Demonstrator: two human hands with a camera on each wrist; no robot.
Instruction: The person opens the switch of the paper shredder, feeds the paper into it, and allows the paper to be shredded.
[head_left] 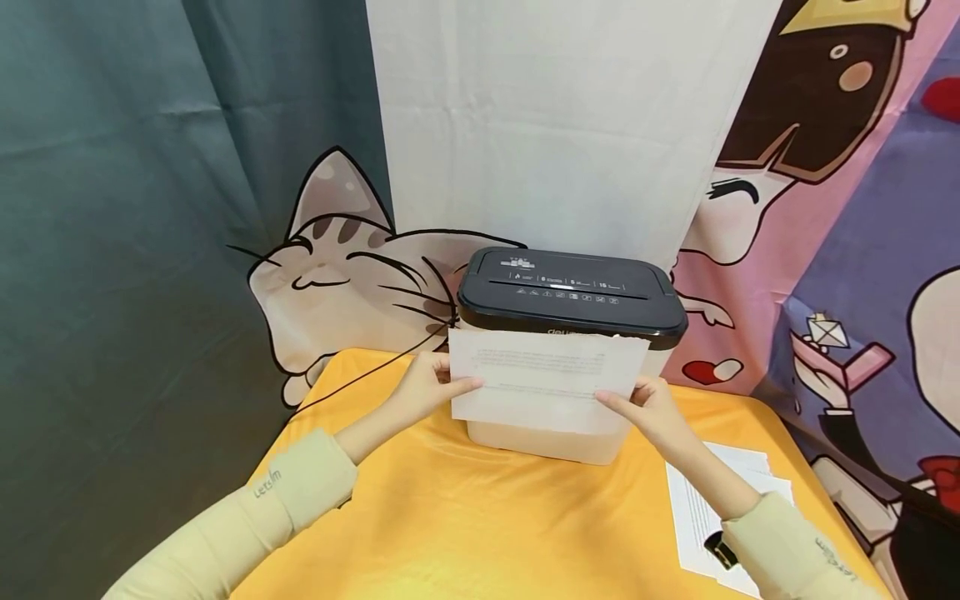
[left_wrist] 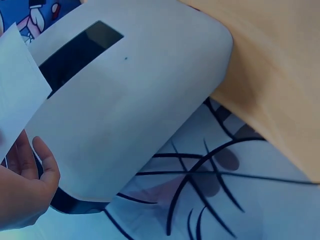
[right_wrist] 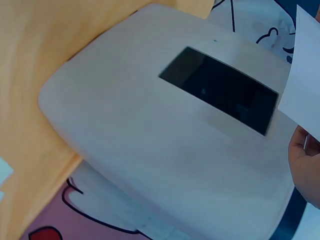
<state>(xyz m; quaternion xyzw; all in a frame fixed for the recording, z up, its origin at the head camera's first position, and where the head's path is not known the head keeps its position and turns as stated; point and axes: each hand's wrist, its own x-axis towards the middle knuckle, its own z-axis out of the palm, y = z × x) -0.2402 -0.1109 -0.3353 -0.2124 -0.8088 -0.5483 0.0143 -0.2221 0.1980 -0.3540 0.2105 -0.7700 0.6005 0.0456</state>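
A printed sheet of paper is held up by both hands in front of a paper shredder with a dark top and pale bin. My left hand pinches the sheet's left edge, thumb on the near face. At the right edge, my right hand pinches it the same way. The sheet hides much of the bin's front in the head view. In the left wrist view the sheet stands beside the bin's dark window; in the right wrist view the window shows more fully.
Several printed sheets lie in a loose pile at the right of the yellow-covered table. A thin black cable runs left from the shredder. Printed curtains hang right behind it.
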